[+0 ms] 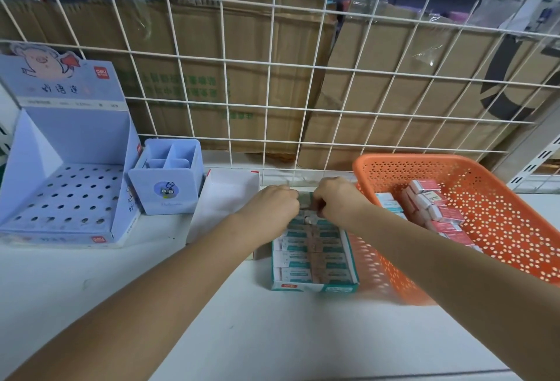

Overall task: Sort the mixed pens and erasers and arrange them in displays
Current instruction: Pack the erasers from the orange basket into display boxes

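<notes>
Both hands meet, almost touching, over the far end of the eraser box (312, 287). The left hand (274, 203) and right hand (336, 198) are knuckles up with fingers curled down into the back row. Blur there hides the fingertips, so a grip cannot be confirmed.

The box stands on the white shelf (272, 335), between the forearms and touching the orange basket (500, 229) on its right. It holds teal erasers (303, 255) packed flat in rows.

The basket contains red-wrapped erasers (439, 214) stacked along its middle and a few teal-wrapped erasers (388, 200) at its left wall.

Left of the hands lies a white carton (224, 198). Beyond it are a blue compartmented pen holder (166, 180) and a blue pen display stand (66, 198) with a perforated deck.
</notes>
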